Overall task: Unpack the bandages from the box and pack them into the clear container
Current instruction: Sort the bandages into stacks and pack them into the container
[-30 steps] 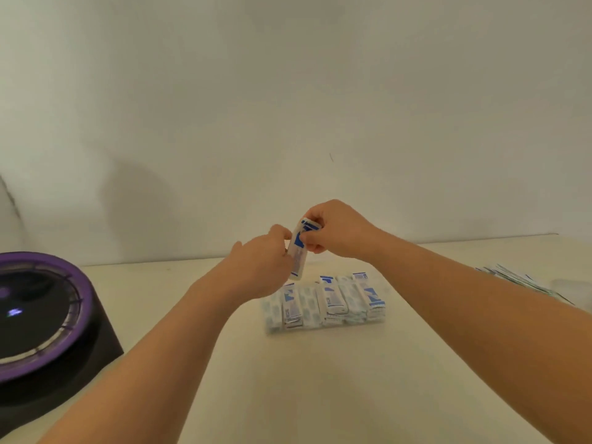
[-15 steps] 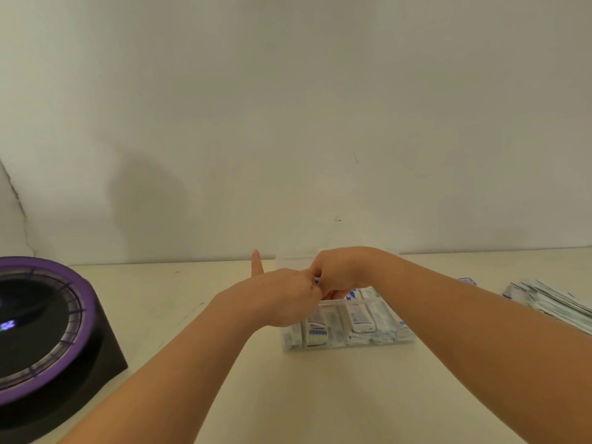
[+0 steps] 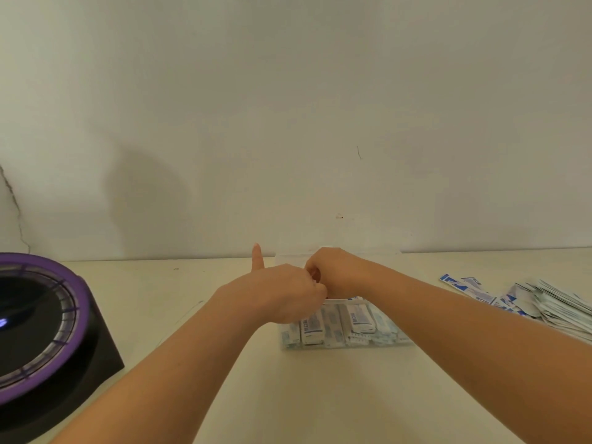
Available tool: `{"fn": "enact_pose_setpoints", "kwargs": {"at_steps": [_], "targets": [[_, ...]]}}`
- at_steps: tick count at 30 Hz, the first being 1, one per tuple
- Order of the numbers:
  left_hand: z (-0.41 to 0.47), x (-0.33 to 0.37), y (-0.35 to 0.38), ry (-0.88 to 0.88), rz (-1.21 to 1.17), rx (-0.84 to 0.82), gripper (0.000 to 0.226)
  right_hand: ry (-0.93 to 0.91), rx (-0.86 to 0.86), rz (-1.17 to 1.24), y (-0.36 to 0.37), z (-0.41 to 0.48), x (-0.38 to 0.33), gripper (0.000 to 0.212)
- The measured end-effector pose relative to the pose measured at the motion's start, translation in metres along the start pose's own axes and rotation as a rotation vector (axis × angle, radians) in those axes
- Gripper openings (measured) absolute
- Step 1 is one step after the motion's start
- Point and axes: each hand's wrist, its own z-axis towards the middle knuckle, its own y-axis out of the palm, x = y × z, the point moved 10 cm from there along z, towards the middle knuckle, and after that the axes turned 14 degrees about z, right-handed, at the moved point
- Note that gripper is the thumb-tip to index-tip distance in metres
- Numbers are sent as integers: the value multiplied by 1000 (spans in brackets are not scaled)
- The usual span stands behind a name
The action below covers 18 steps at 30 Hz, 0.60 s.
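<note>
Head view: nearest, at the lower left of the frame, a black device with a purple ring [image 3: 41,318] sits on the pale surface [image 3: 320,398] and plays no part in the task. Just right of the frame's middle, the clear container [image 3: 346,345] lies on the surface. A row of wrapped bandages [image 3: 357,318] stands packed inside it, so the packing looks well under way. Over its left and rear edges the left hand [image 3: 282,296] and right hand [image 3: 336,270] meet, backs toward the camera. The left forefinger points straight up and the other fingers curl inward. I cannot tell whether either grip holds a bandage, because the hands hide their own fingertips and that part of the container. At the right edge a loose pile of bandages [image 3: 544,306] lies on the surface, well apart from the container, so a good deal seems left to pack. The box is nowhere in view. Behind the hands a faint clear panel [image 3: 378,250], perhaps the container's lid, is hard to make out against the wall [image 3: 288,107].
</note>
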Motion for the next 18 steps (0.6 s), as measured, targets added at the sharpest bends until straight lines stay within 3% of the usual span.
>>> {"fn": "enact_pose_setpoints", "kwargs": {"at_steps": [7, 12, 15, 18], "targets": [[-6, 3, -3, -24, -5, -41, 52, 28, 76, 94, -11, -5, 13, 34], [-15, 0, -18, -85, 9, 11, 51, -19, 180, 355, -30, -23, 10, 26], [-26, -6, -49, -190, 45, 249, 42, -135, 382, 385, -59, -50, 6, 16], [-52, 5, -84, -245, -68, 630, 31, -272, 667, 464, -85, -98, 19, 13]]}}
